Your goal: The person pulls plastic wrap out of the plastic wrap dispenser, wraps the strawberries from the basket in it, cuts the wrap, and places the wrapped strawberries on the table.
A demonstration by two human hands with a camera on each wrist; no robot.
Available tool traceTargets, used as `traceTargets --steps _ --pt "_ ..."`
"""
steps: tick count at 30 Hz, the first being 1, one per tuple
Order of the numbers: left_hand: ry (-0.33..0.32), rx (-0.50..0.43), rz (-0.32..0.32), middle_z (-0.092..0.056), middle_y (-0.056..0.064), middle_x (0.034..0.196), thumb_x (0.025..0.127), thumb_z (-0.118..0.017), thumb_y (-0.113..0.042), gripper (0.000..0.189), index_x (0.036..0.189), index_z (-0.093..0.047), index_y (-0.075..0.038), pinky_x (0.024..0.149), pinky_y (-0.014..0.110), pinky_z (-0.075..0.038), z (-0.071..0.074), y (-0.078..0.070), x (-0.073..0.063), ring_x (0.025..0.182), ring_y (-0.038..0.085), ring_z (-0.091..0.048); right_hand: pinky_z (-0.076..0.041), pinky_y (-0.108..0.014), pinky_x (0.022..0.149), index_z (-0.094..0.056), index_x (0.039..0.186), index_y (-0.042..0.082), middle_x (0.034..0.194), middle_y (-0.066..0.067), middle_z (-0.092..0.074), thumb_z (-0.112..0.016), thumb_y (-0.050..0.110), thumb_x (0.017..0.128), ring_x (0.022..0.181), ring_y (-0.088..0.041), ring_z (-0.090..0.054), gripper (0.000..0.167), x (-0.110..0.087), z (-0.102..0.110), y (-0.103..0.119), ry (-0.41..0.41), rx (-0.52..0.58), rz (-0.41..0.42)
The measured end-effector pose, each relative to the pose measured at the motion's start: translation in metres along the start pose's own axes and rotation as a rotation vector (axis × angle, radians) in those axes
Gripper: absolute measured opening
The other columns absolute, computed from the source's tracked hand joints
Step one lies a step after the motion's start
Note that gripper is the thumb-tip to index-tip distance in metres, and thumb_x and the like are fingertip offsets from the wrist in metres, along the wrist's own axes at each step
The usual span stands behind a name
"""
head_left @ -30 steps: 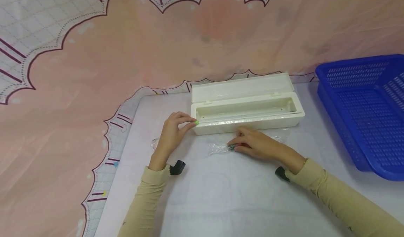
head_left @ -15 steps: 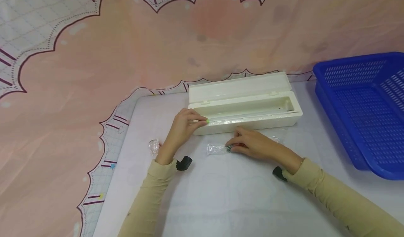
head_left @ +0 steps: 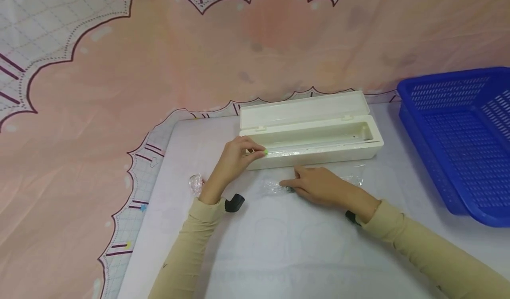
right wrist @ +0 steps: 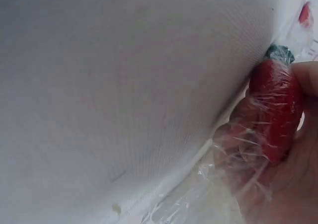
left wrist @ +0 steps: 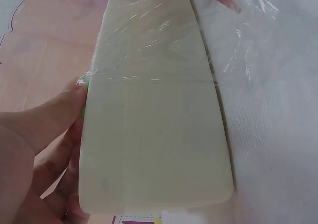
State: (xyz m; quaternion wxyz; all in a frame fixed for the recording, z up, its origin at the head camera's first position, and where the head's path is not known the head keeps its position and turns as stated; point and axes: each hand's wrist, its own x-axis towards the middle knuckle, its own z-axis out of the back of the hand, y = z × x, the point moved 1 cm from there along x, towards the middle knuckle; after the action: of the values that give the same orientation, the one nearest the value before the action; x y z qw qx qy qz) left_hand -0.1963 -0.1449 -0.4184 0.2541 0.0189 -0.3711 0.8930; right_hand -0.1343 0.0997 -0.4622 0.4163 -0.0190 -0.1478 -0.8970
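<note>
A long white cling film dispenser lies on the table, its lid raised at the back. At its front edge my left hand pinches the small green slide cutter between thumb and fingers. Clear film hangs over the dispenser's front in the left wrist view. Just in front, my right hand holds a red chili pepper with a dark green top, wrapped in film, low at the table. The hand hides most of it in the head view; loose film sticks out left of the fingertips.
Left of my left forearm sits another film-wrapped bundle with some red in it. A blue plastic basket stands at the right. A patterned peach cloth hangs behind the white table.
My left hand has slid the green cutter rightward along the dispenser's front edge, less in the last half second. My right hand has shifted slightly, its index finger now straighter over the wrapped pepper.
</note>
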Motion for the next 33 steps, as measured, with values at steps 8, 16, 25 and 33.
traceTargets --steps 8,16,25,33 --pt "-0.003 -0.019 0.011 -0.070 0.000 0.090 0.088 -0.076 -0.020 0.013 0.096 -0.079 -0.010 0.077 0.030 -0.050 0.000 0.001 0.000 0.090 0.016 -0.059 -0.032 -0.020 0.050 -0.080 0.105 0.025 0.071 0.010 -0.045 -0.073 0.042 0.088 0.055 -0.003 -0.036 0.024 0.010 -0.002 0.006 -0.027 0.151 -0.167" --pt "-0.004 -0.028 0.006 -0.070 0.000 0.090 0.088 -0.076 -0.021 0.014 0.097 -0.079 -0.010 0.077 0.030 -0.049 -0.001 0.000 0.000 0.090 0.015 -0.060 -0.030 -0.020 0.049 -0.081 0.099 0.026 0.067 0.012 -0.044 -0.073 0.040 0.089 0.054 -0.002 -0.035 0.019 0.012 -0.001 0.002 -0.032 0.165 -0.172" --pt "0.004 -0.030 0.015 -0.070 0.000 0.090 0.087 -0.077 -0.022 0.014 0.096 -0.079 -0.010 0.078 0.031 -0.049 0.001 0.001 0.001 0.090 0.015 -0.060 -0.029 -0.021 0.051 -0.072 0.120 0.035 0.073 0.008 -0.040 -0.063 0.034 0.097 0.054 -0.006 -0.030 0.025 0.009 -0.003 -0.001 -0.009 0.031 -0.041" --pt "0.013 -0.034 0.002 -0.071 0.001 0.090 0.086 -0.078 -0.019 0.013 0.095 -0.080 -0.010 0.077 0.031 -0.049 -0.001 0.001 0.003 0.090 0.016 -0.060 -0.030 -0.023 0.050 -0.067 0.128 0.038 0.076 0.005 -0.039 -0.059 0.035 0.099 0.052 -0.009 -0.031 0.030 0.009 -0.004 0.002 0.059 0.055 -0.051"
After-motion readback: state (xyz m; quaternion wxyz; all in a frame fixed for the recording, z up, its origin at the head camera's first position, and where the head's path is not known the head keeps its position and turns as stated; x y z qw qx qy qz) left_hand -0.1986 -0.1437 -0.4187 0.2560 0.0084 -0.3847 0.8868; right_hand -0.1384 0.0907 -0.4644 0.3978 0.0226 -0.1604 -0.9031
